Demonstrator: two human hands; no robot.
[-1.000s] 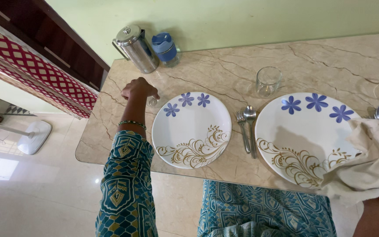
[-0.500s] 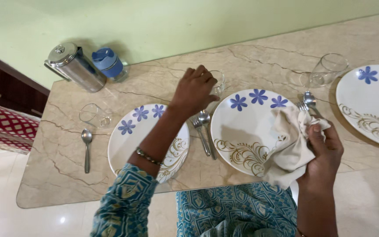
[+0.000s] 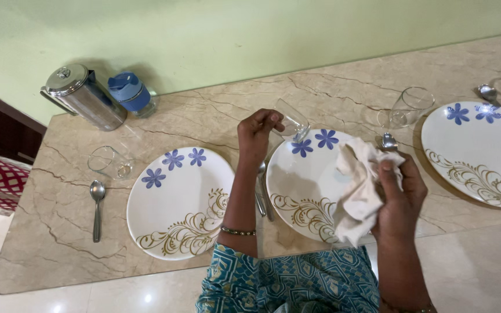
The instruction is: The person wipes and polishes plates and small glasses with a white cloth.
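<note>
Glass [image 3: 291, 120] base behind left-hand fingers [image 3: 271, 119]

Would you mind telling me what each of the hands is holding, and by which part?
The left hand holds a clear glass, tilted, by its rim end. The right hand grips a bunched cream cloth at its upper part.

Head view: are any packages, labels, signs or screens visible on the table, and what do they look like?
No packages, labels, signs or screens show.
Nearest kinds, both containers at the table's far left corner by the wall:
Steel jug: cylindrical, silver, lidded.
Blue bottle: short, round, blue cap, right beside the jug.
</note>
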